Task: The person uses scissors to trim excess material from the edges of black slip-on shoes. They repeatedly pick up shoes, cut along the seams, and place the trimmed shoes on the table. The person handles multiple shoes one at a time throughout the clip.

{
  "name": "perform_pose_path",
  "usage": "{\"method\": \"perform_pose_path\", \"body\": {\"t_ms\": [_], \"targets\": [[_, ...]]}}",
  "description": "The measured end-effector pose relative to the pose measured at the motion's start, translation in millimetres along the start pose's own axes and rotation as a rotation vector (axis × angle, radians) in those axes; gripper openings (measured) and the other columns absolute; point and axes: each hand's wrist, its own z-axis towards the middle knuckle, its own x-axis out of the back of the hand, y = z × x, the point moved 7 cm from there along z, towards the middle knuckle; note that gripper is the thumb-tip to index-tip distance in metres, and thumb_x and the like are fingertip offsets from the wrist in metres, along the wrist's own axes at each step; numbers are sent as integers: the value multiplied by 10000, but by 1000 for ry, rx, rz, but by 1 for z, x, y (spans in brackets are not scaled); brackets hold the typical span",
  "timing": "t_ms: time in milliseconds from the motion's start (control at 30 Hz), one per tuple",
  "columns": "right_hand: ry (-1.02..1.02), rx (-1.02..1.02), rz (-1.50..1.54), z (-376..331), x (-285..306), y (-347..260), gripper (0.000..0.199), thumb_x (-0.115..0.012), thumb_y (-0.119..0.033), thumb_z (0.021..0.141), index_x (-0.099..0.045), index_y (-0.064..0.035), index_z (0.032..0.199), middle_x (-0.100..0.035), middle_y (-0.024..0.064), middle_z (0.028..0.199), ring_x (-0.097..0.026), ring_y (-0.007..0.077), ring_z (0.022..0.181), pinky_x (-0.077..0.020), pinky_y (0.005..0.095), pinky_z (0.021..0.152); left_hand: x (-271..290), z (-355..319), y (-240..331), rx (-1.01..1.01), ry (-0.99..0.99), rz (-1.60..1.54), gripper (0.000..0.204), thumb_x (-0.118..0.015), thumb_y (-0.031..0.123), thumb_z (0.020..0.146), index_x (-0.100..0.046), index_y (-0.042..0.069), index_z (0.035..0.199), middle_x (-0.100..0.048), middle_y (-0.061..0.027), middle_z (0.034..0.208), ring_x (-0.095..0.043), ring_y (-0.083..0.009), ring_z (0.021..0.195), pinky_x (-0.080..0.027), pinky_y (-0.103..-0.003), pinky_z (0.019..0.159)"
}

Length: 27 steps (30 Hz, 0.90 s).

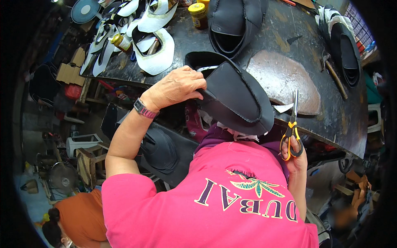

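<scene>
Pinching the left edge of a black curved piece (236, 94), the person's left hand (178, 85) holds it over the dark table's (335, 118) near edge; the right hand (296, 160), farther right, grips yellow-and-black scissors (293, 124), blades pointing far.

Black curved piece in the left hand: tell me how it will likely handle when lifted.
The black curved piece probably flexes yet springs back, as its walls keep a rounded shape beyond where the left hand grips it. It is likely light for its size, since it looks like thin sheet around a hollow opening.
</scene>
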Motion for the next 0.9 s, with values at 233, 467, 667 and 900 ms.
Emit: {"method": "perform_pose_path", "body": {"t_ms": [233, 467, 667, 900], "targets": [[57, 26, 29, -9, -10, -6, 312, -712, -317, 891, -556, -47, 879, -553, 78, 656, -486, 124, 473, -395, 222, 453, 28, -36, -7, 262, 1030, -616, 231, -803, 13, 747, -650, -2, 920, -675, -79, 874, -637, -151, 794, -513, -283, 719], [15, 44, -16, -5, -21, -9, 295, -696, -305, 902, -544, -52, 910, -543, 66, 658, -482, 113, 483, -388, 207, 453, -23, 42, -4, 377, 1203, -771, 252, -706, 89, 886, -609, -18, 1093, -647, -106, 910, -621, -180, 798, -502, -298, 731], [66, 153, -121, -11, -11, -23, 264, -678, -242, 906, -535, -54, 1024, -535, 53, 660, -487, 102, 493, -387, 200, 438, -8, 85, 5, 262, 1217, -409, 216, -711, 85, 861, -647, -30, 1033, -638, -169, 886, -627, -327, 772, -506, -364, 695], [638, 571, -938, -20, 72, -125, 232, -755, -69, 849, -525, -66, 816, -415, -69, 653, -369, 6, 609, -303, 171, 548, 0, 110, -36, 389, 1249, -331, 230, -765, 169, 804, -654, 20, 940, -628, -119, 860, -637, -288, 740, -527, -362, 650]]}}
